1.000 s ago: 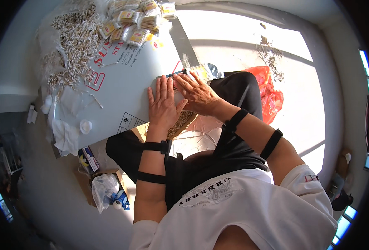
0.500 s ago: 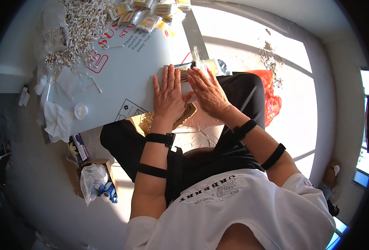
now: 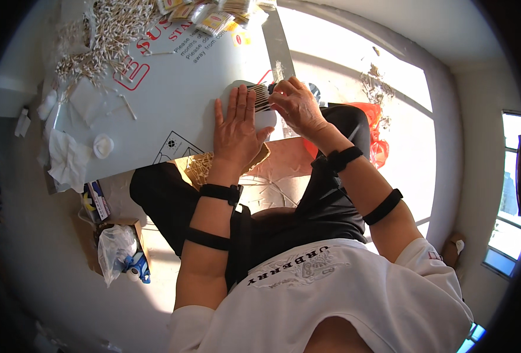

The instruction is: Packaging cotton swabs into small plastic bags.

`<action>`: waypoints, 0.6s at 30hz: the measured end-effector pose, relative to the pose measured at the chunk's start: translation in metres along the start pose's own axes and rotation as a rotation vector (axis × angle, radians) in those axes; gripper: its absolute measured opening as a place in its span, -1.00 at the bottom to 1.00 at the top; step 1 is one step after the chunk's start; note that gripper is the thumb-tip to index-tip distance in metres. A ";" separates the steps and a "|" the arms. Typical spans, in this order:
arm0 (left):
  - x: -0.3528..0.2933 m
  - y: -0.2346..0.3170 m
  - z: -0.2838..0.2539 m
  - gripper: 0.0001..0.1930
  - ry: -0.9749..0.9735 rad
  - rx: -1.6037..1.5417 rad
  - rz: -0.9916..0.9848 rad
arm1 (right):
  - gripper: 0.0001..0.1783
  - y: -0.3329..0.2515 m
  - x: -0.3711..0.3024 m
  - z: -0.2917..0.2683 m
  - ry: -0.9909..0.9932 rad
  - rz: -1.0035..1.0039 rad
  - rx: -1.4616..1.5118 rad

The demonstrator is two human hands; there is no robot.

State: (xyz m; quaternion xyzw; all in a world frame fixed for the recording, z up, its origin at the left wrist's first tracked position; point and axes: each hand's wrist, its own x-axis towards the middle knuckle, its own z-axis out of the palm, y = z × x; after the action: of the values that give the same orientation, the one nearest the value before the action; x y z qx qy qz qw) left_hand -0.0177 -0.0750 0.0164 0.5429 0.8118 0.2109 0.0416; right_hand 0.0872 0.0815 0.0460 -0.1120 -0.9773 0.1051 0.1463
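A flat row of cotton swabs (image 3: 261, 99) lies near the right edge of the grey-white board (image 3: 172, 112). My left hand (image 3: 235, 129) rests flat, fingers stretched, with the fingertips against the swabs' left end. My right hand (image 3: 297, 109) has its fingers curled in a pinch at the right end of the swab packet, covering its yellow label. What exactly sits between those fingertips is partly hidden. Farther off on the board are a heap of loose swabs (image 3: 116, 35) and several filled swab packets (image 3: 214, 22) with yellow labels.
White cotton pads (image 3: 103, 146) and a crumpled tissue (image 3: 67, 159) lie at the board's left. Below its near edge is a cardboard box holding swabs (image 3: 198, 167). A red plastic bag (image 3: 380, 144) is beyond my right knee. A carton with a clear bag (image 3: 116, 250) stands lower left.
My right hand has gone from lying flat over the packet to curled fingers at its right end. My left hand stays flat. The view has shifted slightly.
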 end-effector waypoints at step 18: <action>-0.001 -0.001 0.001 -0.11 -0.006 -0.060 -0.006 | -0.84 0.005 0.019 -0.001 -0.185 -0.219 -0.125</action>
State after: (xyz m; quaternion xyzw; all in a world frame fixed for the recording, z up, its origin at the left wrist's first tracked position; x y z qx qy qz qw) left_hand -0.0185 -0.0760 0.0150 0.5396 0.8067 0.2332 0.0609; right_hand 0.0711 0.0914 0.0510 -0.0037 -0.9976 0.0374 0.0589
